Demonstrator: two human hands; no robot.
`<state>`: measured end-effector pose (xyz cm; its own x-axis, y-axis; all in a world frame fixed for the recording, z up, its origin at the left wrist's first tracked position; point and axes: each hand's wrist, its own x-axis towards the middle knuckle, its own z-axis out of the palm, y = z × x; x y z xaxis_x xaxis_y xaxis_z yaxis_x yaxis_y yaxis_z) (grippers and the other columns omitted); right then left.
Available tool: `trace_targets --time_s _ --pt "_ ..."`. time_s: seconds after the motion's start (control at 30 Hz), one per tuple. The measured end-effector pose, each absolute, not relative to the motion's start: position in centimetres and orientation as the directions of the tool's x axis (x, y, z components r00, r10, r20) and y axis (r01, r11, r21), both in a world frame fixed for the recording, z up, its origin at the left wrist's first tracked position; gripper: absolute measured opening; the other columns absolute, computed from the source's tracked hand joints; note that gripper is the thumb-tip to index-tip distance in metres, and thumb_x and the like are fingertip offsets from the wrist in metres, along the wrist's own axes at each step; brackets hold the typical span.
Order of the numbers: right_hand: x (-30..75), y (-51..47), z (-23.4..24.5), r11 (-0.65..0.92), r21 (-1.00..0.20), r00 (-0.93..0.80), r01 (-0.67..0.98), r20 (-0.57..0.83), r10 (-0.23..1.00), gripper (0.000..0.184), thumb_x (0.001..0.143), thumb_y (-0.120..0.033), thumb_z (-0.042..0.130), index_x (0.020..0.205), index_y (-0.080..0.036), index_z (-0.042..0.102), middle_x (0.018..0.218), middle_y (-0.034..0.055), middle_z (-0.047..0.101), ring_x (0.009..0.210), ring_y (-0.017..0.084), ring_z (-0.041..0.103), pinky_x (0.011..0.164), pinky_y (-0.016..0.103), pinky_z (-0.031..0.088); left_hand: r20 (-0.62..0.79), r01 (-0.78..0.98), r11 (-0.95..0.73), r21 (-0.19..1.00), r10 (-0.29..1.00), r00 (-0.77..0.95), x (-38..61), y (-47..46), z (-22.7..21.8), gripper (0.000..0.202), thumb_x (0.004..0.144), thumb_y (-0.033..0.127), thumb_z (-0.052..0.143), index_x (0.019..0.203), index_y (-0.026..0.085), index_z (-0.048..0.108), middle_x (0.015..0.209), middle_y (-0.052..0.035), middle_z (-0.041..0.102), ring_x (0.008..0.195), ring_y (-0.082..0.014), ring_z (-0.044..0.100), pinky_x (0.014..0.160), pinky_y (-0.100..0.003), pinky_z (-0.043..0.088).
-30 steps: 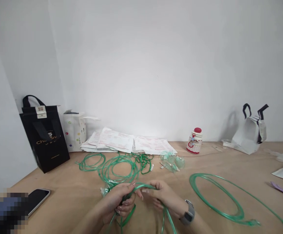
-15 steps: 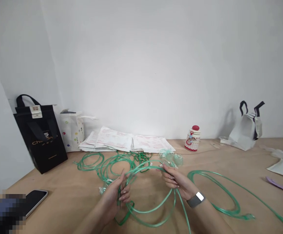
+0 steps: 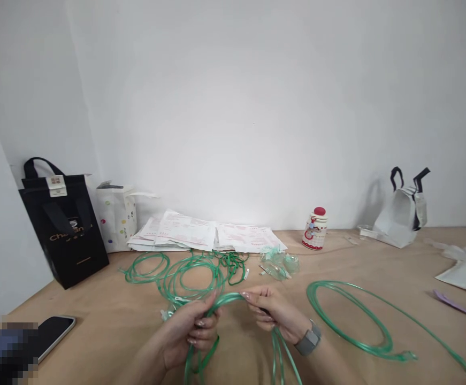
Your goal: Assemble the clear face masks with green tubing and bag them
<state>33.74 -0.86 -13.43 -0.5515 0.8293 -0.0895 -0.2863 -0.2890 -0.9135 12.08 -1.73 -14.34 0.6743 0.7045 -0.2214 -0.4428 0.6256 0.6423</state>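
A bundle of green plastic tubing (image 3: 229,299) arches between my two hands near the front of the table. My left hand (image 3: 195,329) is closed round its left side, with strands hanging below the fist. On the other side my right hand (image 3: 270,313) grips the same bundle between thumb and fingers, and several strands drop from beneath it. A dark green strap (image 3: 211,353) shows just below my left hand. Behind my hands lie coils of green tubing (image 3: 195,272) and a heap of dark green straps (image 3: 235,264). The lower ends of the held strands leave the view.
Another tubing coil (image 3: 349,321) lies to the right, one end trailing off. At the back are white printed packets (image 3: 188,230), clear green-tinted plastic pieces (image 3: 279,263) and a red-topped bottle (image 3: 315,229). A black bag (image 3: 66,230) and a phone (image 3: 54,334) are left, purple scissors-like handle (image 3: 457,306) right.
My right hand has moved left and slightly down, closer to my left hand. The wide loop between them has drawn into a tighter bundle, its lower part now hanging out of view.
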Motion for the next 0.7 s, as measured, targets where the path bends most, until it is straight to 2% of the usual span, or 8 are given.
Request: trace_targets --time_s 0.07,0.13,0.23,0.3,0.37,0.5,0.6,0.7 --pt "33.7 -0.8 -13.5 -0.309 -0.901 -0.577 -0.303 -0.085 0.813 0.019 0.075 -0.024 0.066 0.089 -0.012 0.064 0.042 -0.0121 0.03 0.032 0.001 0.014 0.031 0.015 0.009 -0.17 -0.543 0.557 0.629 0.779 0.603 11.9 -1.4 -14.2 0.029 0.083 0.026 0.054 0.061 0.008 0.055 0.04 0.0098 0.031 0.029 0.0006 0.02 0.03 -0.011 0.012" --pt "34.0 -0.6 -13.5 -0.313 -0.885 -0.582 -0.345 -0.06 0.811 0.023 0.075 -0.025 0.066 0.094 -0.013 0.064 0.043 -0.0115 0.032 0.032 0.001 0.017 0.032 0.015 0.016 -0.116 -0.65 0.471 0.596 0.852 0.51 11.4 -1.2 -13.6 0.033 0.087 0.024 0.047 0.058 0.011 0.049 0.042 0.0097 0.03 0.03 0.0003 0.022 0.03 -0.011 0.012" --pt "34.6 -0.3 -13.5 -0.288 -0.852 -0.546 -0.436 -0.004 0.838 0.021 0.077 -0.028 0.064 0.09 -0.012 0.065 0.05 -0.0088 0.037 0.037 0.002 0.026 0.042 0.017 0.033 -0.073 -0.762 0.36 0.538 0.921 0.383 10.4 -1.0 -12.5 0.04 0.094 0.022 0.028 0.058 0.013 0.044 0.043 0.0098 0.028 0.029 -0.0004 0.025 0.029 -0.011 0.015" --pt "34.5 -0.2 -13.6 -0.281 -0.828 -0.524 -0.485 0.017 0.852 0.018 0.077 -0.027 0.064 0.087 -0.011 0.065 0.054 -0.0065 0.041 0.042 0.003 0.033 0.051 0.02 0.039 -0.06 -0.808 0.293 0.512 0.95 0.306 10.0 -0.9 -12.1 0.043 0.095 0.022 0.021 0.058 0.014 0.041 0.043 0.0099 0.027 0.029 -0.0006 0.026 0.029 -0.011 0.017" --pt "34.0 -0.2 -13.8 -0.281 -0.799 -0.506 -0.531 0.033 0.862 0.015 0.075 -0.022 0.066 0.084 -0.01 0.065 0.057 -0.005 0.042 0.045 0.004 0.036 0.052 0.02 0.04 -0.049 -0.836 0.223 0.501 0.972 0.23 10.1 -0.9 -12.2 0.043 0.095 0.022 0.02 0.059 0.014 0.042 0.043 0.01 0.027 0.029 -0.0006 0.027 0.029 -0.011 0.019" --pt "32.9 0.0 -14.5 -0.222 -0.715 -0.412 -0.663 0.101 0.906 0.011 0.072 -0.016 0.068 0.08 -0.011 0.064 0.055 -0.0071 0.037 0.044 0.003 0.028 0.045 0.015 0.033 -0.069 -0.835 0.143 0.532 0.99 0.126 11.9 -1.2 -13.4 0.035 0.094 0.025 0.03 0.068 0.012 0.051 0.044 0.0086 0.035 0.032 -0.0018 0.034 0.034 -0.013 0.029" --pt "32.8 0.6 -15.2 -0.129 -0.643 -0.292 -0.755 0.153 0.944 0.012 0.07 -0.014 0.069 0.081 -0.014 0.062 0.054 -0.0082 0.036 0.045 0.003 0.029 0.045 0.014 0.034 -0.102 -0.814 0.142 0.564 0.989 0.103 13.8 -2.0 -14.3 0.032 0.09 0.033 0.041 0.069 0.013 0.054 0.045 0.0068 0.041 0.036 -0.0038 0.039 0.04 -0.015 0.036" --pt "33.1 1.1 -15.3 -0.071 -0.592 -0.216 -0.802 0.177 0.96 0.016 0.069 -0.013 0.069 0.081 -0.017 0.061 0.056 -0.0078 0.039 0.047 0.004 0.035 0.048 0.015 0.037 -0.131 -0.793 0.203 0.575 0.979 0.156 15.2 -2.8 -14.9 0.024 0.087 0.025 0.049 0.068 0.012 0.055 0.052 0.002 0.052 0.048 -0.0082 0.052 0.049 -0.018 0.044"
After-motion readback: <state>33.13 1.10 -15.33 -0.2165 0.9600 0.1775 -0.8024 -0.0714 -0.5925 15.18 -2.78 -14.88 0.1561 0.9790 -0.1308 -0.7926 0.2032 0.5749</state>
